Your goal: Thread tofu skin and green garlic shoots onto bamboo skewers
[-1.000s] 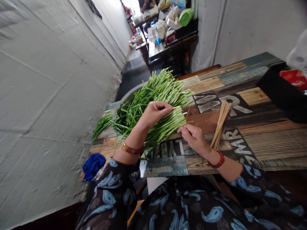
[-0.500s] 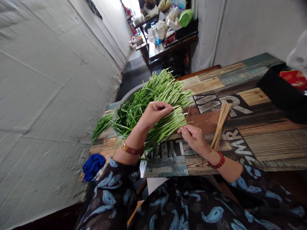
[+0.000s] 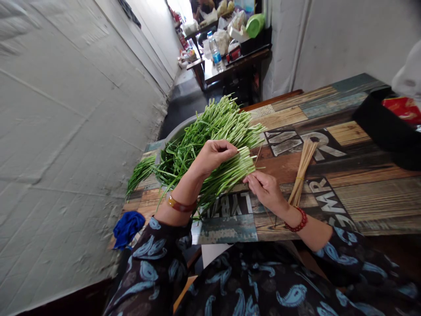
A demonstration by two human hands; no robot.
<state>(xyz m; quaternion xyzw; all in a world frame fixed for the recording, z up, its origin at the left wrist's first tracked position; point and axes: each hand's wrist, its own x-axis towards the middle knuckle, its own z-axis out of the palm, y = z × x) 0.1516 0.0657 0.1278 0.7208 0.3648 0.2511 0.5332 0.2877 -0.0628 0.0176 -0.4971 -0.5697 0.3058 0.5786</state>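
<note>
A large heap of green chives [image 3: 226, 118] with pale cut ends fills a grey basin [image 3: 164, 147] and spills over its right side. My left hand [image 3: 215, 156] is closed in a pinch near the pale ends, at the upper edge of a flat fan of chives. At the lower edge of that fan, my right hand [image 3: 265, 188] pinches with thumb and forefinger at the chives' ends. Thin sticks show below my right hand; whether it holds one is hidden. To its right lies a bundle of wooden skewers [image 3: 303, 169] tied with a band.
More chives [image 3: 141, 173] lie left of the basin on the wood-patterned table [image 3: 378, 199]. A blue cloth [image 3: 128, 228] rests at the left edge. A black object [image 3: 383, 127] and a red packet [image 3: 403, 109] are at the right. Behind, another table holds a water bottle [image 3: 215, 52] and bags.
Both hands stay almost in place at the fan of chives. My left fingertips have shifted very slightly right and down; the rest looks the same.
</note>
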